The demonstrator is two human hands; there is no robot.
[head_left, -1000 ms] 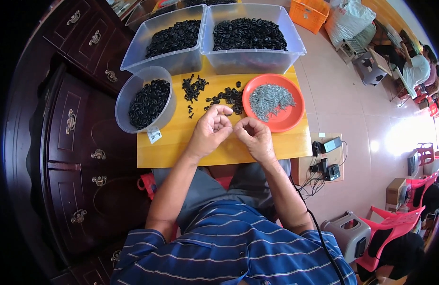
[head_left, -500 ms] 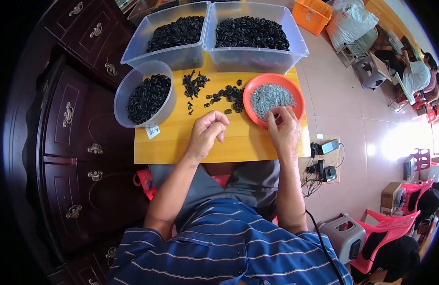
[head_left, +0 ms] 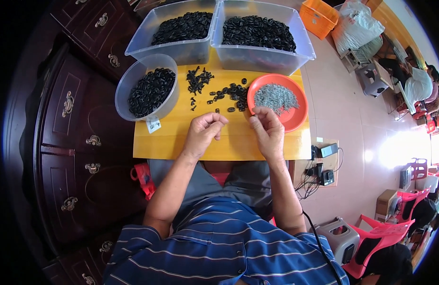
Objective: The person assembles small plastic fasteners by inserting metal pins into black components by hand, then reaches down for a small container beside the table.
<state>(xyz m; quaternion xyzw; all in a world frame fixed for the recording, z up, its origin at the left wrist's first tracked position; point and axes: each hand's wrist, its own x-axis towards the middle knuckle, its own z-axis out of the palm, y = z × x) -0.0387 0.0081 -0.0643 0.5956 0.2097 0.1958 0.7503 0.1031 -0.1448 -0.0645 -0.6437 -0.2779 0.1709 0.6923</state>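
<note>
Above the front of the yellow table (head_left: 167,148), my left hand (head_left: 202,135) is closed with its fingers curled against the thumb. What it holds, if anything, is hidden. My right hand (head_left: 270,136) pinches thumb and fingertips together at the near left rim of a red bowl (head_left: 298,121); anything between them is too small to name. Small silvery screw-like pieces (head_left: 276,97) fill part of that bowl. Loose black oval pieces (head_left: 237,91) lie left of it. Farther left is a pile of thin black peg-like pieces (head_left: 197,80), with a few scattered nearer to me.
A round clear tub (head_left: 171,100) of black oval pieces stands at the table's left. Two clear bins (head_left: 179,57) with black pieces line the far edge. Dark wooden cabinets (head_left: 63,137) rise on the left. Adapters and cables (head_left: 319,166) lie to the right.
My right hand has drawn back left and nearer, from over the silvery pieces to the bowl's near left rim. My left hand stays nearly in place. The whole view has shifted slightly.
</note>
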